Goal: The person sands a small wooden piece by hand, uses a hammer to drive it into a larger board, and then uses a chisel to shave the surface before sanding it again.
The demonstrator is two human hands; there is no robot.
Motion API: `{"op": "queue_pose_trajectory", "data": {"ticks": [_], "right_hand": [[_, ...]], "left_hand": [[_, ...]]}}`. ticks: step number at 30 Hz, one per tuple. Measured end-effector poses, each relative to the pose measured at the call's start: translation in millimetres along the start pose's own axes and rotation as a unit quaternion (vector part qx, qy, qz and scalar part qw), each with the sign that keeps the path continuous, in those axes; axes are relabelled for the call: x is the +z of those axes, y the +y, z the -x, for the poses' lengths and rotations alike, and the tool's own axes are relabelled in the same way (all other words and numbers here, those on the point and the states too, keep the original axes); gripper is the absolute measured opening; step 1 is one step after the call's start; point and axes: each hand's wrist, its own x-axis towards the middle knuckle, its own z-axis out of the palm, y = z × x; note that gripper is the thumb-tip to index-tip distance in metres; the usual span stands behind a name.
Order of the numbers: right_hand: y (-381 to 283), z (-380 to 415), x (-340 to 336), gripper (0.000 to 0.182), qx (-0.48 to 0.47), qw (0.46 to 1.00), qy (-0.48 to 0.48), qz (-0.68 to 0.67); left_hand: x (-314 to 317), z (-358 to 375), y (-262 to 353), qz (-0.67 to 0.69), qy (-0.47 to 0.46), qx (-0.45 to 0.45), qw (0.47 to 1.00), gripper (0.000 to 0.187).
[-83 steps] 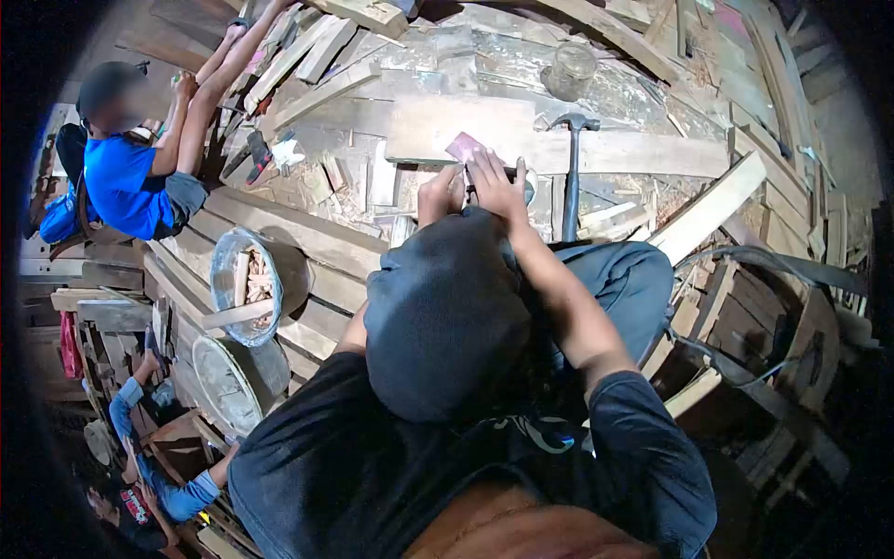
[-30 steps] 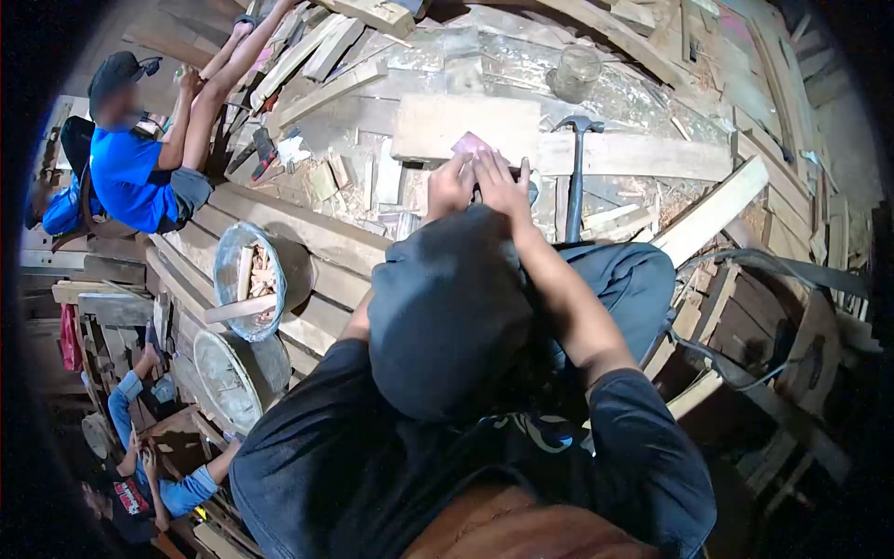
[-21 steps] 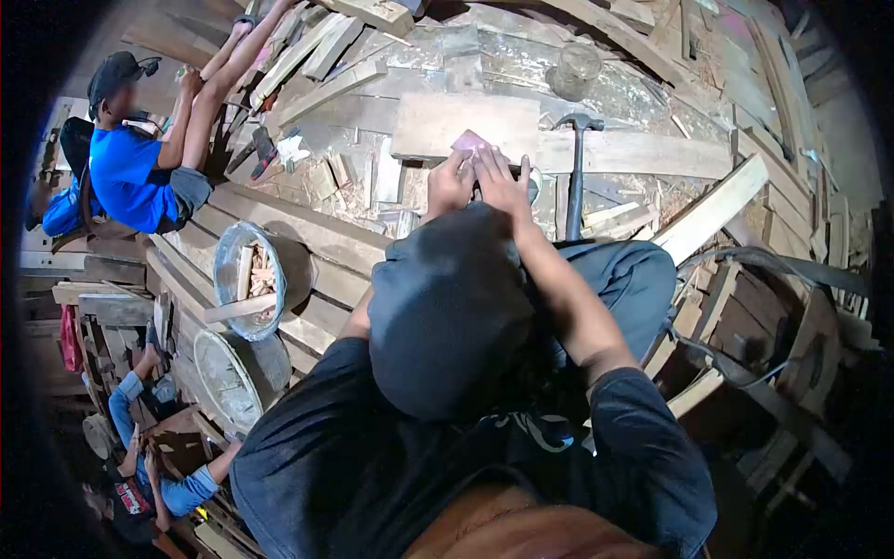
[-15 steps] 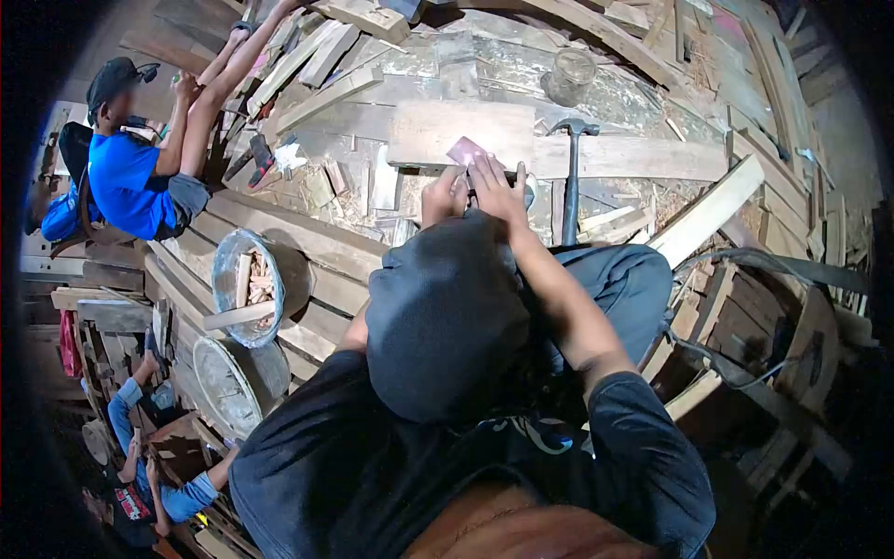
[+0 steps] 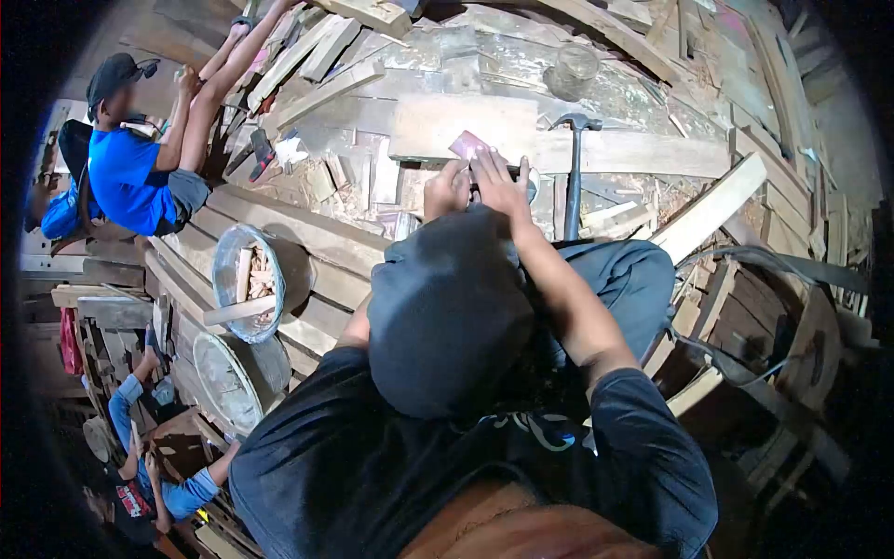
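A light wooden board [image 5: 456, 121] lies flat in front of me, and a reddish-purple piece of sandpaper [image 5: 467, 143] rests on its near edge. The fingertips of my right hand [image 5: 500, 189], stretched forward, press the sandpaper against the wood. Just beside it, my left hand [image 5: 447, 191] is curled close to the board's near edge; what its fingers grip, if anything, is hidden. A dark cap [image 5: 452, 312] covers the area just below both hands. To the right of the board lies a hammer [image 5: 575, 172], its head pointing away.
A bucket of wood pieces [image 5: 250, 284] and a second bucket [image 5: 228, 382] stand at left. A person in a blue shirt [image 5: 130, 186] sits beyond them; another person [image 5: 140, 475] is at lower left. A pale plank [image 5: 712, 210] slants at right, among scraps and shavings.
The view has shifted slightly. My hands and the sandpaper stay at the board's near edge, with only a small movement of the right fingers.
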Motion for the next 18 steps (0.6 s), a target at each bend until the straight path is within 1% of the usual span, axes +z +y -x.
{"op": "queue_pose_trajectory", "data": {"ticks": [1, 4, 5, 8, 9, 11, 12, 13, 16, 18], "right_hand": [[-2, 1, 0, 0.048, 0.002, 1.0, 0.012, 0.001], [-3, -1, 0, 0.049, 0.011, 1.0, -0.022, 0.019], [-4, 1, -4, 0.047, 0.003, 1.0, 0.003, 0.0], [0, 3, 4, 0.044, -0.002, 1.0, 0.027, -0.013], [-1, 1, 2, 0.043, -0.008, 0.999, 0.051, -0.009], [0, -3, -1, 0.044, -0.006, 0.999, 0.051, 0.006], [-4, 0, -1, 0.045, -0.006, 0.999, 0.046, 0.01], [-4, 1, -3, 0.047, -0.002, 1.0, 0.027, -0.011], [-2, 2, -8, 0.049, -0.008, 1.0, 0.012, -0.024], [-4, 0, -13, 0.049, 0.007, 0.999, -0.035, -0.006]], "left_hand": [[1, -1, -2, 0.02, 0.016, 0.021, 0.999, 0.021], [2, -13, 5, -0.017, 0.03, 0.054, 0.998, 0.021], [6, -13, -2, 0.02, 0.051, 0.079, 0.995, 0.022], [-1, 1, -1, 0.01, 0.021, 0.05, 0.998, 0.022], [-5, 5, 3, 0.015, 0.002, 0.024, 1.0, 0.022], [4, -7, 2, 0.015, 0.036, 0.056, 0.998, 0.022], [5, -9, 2, 0.012, 0.052, 0.067, 0.996, 0.022], [4, -14, 0, -0.024, 0.019, 0.04, 0.999, 0.022], [1, -4, -1, 0.014, 0.008, 0.023, 1.0, 0.022], [4, -2, -9, 0.002, 0.013, 0.065, 0.998, 0.023]]}}
